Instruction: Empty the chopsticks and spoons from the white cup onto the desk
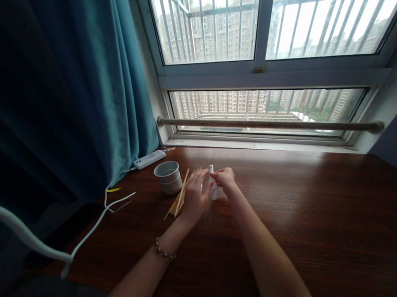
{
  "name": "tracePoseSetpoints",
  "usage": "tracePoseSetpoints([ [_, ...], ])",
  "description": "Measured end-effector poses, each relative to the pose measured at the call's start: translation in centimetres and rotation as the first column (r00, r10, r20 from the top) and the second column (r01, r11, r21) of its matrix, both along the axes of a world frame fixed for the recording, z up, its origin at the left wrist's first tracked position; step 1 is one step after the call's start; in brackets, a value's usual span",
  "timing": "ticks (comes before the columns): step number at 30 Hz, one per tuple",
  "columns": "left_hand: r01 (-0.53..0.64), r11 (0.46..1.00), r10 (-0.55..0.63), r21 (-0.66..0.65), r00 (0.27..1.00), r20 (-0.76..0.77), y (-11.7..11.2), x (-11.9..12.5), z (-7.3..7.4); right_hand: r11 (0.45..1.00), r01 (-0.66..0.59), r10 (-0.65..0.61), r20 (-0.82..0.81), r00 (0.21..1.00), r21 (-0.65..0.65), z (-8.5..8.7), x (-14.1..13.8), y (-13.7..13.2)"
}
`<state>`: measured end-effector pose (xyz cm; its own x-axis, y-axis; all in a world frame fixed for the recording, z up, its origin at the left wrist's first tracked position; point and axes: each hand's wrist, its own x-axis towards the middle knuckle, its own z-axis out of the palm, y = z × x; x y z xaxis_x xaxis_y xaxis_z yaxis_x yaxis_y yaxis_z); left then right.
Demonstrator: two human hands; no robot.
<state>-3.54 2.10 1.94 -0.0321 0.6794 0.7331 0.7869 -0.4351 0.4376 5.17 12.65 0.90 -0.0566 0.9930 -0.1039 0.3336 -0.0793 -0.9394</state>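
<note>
My left hand point(196, 197) is over the table beside a bundle of thin wooden sticks point(175, 207), which look like chopsticks. Its fingers are curved forward and the thumb stands apart from them; a narrow item shows in the gap, too small to name. Close by on the right, my right hand point(224, 177) pinches a slim white stick-like item point(211, 168) near its top. A pale, see-through piece point(215, 192) lies below these fingertips, its kind unclear. Left of the sticks, a grey cup point(168, 178) stands tilted-looking in the wide view, its mouth facing up.
A white power strip or similar device point(149, 160) lies by the blue curtain point(126, 79). White cables point(91, 232) run across the table's left side, near a yellow tie point(113, 189). The brown wooden table point(322, 232) reaches to the barred window.
</note>
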Motion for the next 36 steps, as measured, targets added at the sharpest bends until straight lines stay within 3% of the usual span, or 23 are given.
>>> tracePoseSetpoints([
  [3, 0.029, 0.999, -0.030, -0.031, 0.999, -0.033, -0.5, 0.3, -2.6, 0.999, 0.024, -0.019, 0.101, 0.995, -0.041, -1.8, -0.3, 0.0],
  [6, 0.030, 0.998, -0.035, -0.059, 0.997, -0.074, -0.5, 0.1, -3.7, 0.997, 0.042, -0.030, 0.197, 0.980, -0.059, -2.8, -0.8, -0.2],
  [16, 0.028, 0.995, -0.042, -0.091, 0.986, -0.162, -0.7, 0.1, -4.9, 1.000, -0.028, 0.030, 0.325, 0.945, -0.010, -4.3, -2.4, -0.6],
  [27, 0.000, 0.998, -0.008, -0.059, 0.989, -0.146, -0.3, -0.5, -5.1, 0.993, -0.053, -0.005, 0.477, 0.879, 0.108, -3.4, -2.9, -2.1],
  [32, 0.018, 0.997, -0.030, -0.071, 0.986, -0.165, -0.1, -0.7, -5.6, 0.985, -0.062, -0.013, 0.433, 0.901, 0.160, -2.5, -0.7, -1.4],
  [36, 0.057, 0.995, -0.067, -0.083, 0.990, -0.127, -0.3, -0.4, -5.7, 0.957, -0.074, -0.032, 0.356, 0.934, 0.281, -1.7, 4.5, -1.6],
])
